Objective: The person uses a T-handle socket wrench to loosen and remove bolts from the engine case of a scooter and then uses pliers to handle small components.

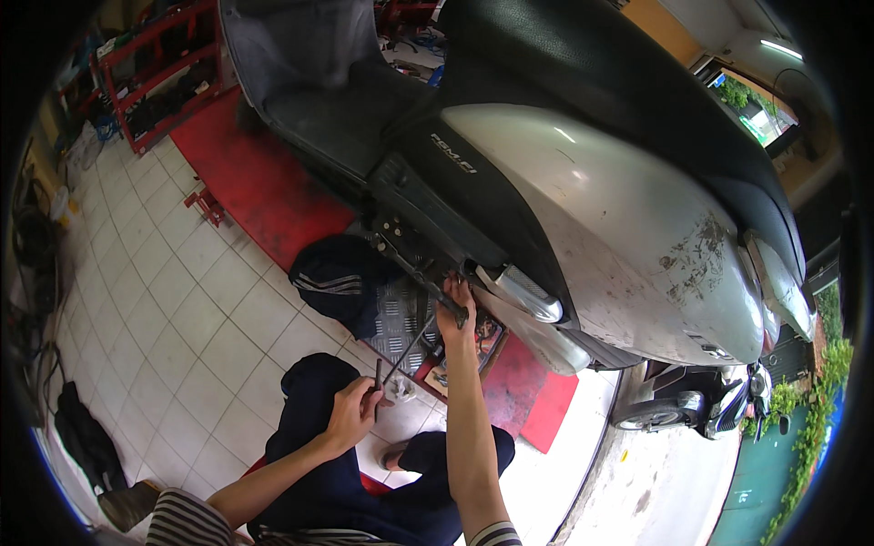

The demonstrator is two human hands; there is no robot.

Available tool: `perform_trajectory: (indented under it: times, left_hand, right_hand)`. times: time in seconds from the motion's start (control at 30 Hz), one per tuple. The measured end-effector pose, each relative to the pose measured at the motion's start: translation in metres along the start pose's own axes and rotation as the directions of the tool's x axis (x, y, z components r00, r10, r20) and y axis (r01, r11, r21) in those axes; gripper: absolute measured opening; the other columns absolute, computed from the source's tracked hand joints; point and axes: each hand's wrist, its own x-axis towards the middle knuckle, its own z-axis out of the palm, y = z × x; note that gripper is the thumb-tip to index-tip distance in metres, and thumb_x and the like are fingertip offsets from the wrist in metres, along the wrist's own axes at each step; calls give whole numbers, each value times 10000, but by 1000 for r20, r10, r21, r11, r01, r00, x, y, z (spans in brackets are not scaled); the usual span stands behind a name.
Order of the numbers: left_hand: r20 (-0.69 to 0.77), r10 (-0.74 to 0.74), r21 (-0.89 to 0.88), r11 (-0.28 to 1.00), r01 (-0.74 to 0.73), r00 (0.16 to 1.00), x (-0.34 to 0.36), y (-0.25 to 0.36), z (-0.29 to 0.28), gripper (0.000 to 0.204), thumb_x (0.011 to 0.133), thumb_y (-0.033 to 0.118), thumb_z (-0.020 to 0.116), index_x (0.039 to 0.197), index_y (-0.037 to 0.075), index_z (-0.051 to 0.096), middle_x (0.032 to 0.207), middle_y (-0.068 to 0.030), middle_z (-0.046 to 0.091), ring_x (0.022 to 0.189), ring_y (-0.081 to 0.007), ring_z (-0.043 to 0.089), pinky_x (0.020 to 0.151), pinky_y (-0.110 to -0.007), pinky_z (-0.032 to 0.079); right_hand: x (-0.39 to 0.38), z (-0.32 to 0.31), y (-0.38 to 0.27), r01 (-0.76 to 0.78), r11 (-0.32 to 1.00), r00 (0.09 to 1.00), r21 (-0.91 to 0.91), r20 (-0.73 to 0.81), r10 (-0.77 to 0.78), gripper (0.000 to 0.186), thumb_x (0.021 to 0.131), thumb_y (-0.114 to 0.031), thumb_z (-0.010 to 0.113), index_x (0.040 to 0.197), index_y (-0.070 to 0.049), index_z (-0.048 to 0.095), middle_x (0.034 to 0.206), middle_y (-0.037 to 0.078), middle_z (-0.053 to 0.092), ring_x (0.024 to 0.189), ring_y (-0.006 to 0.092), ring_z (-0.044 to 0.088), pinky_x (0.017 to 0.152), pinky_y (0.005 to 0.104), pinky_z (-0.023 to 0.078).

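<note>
A scooter with a scuffed silver side panel [628,209] stands in front of me. My left hand [350,417] is closed round the bar of a T-handle wrench [410,351], held over my knee. The wrench's long thin shaft slants up toward the scooter's underside, where its tip is hidden. My right hand [453,309] reaches in low under the scooter's body, beside a dark metal lever [435,289]. Its fingers are curled and partly hidden by the lever and the bodywork; what they grip cannot be made out.
The scooter stands over a red lift platform [264,191] with a metal tread plate [393,318]. A dark cloth with pale stripes [332,284] lies at its edge. A tray of small parts [487,341] sits near my right wrist. Another motorbike [692,409] is parked outside. White floor tiles [200,318] stretch left.
</note>
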Motion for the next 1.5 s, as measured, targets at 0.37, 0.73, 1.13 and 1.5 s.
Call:
perform_trajectory:
  times: [0.37,0.73,1.13,1.5]
  left_hand:
    - [44,-72,-107,991,76,996,2,8,1,56,938,29,608,941,-22,586,842,-127,649,737,-207,724,567,-266,557]
    - [134,-77,-149,984,97,988,-2,-1,8,83,969,18,562,940,-59,561,857,-131,626,784,-242,742,606,-282,586]
    - [187,-20,-113,993,42,982,-3,2,8,82,971,20,563,939,-56,555,869,-127,612,768,-225,734,619,-283,583]
    - [499,324,190,864,-466,804,-25,7,13,206,846,32,648,1050,57,655,978,-110,624,771,-299,688,631,-388,569]
  right_hand:
    - [-19,15,-7,128,950,980,-287,-111,-165,143,1003,-152,567,1064,-43,637,1001,30,655,888,126,590,834,268,479]
    - [-197,-67,-15,-454,696,762,-557,-647,-20,164,951,-235,644,966,-73,666,946,27,715,812,109,636,653,254,429]
    - [-216,-89,4,-492,752,678,-439,-735,15,312,994,-353,545,1176,-112,623,1059,54,704,971,171,667,797,409,480]
    - [-322,63,-30,-113,826,973,-552,107,204,706,980,-344,613,1541,-108,255,1355,162,552,1283,244,514,1108,364,353]
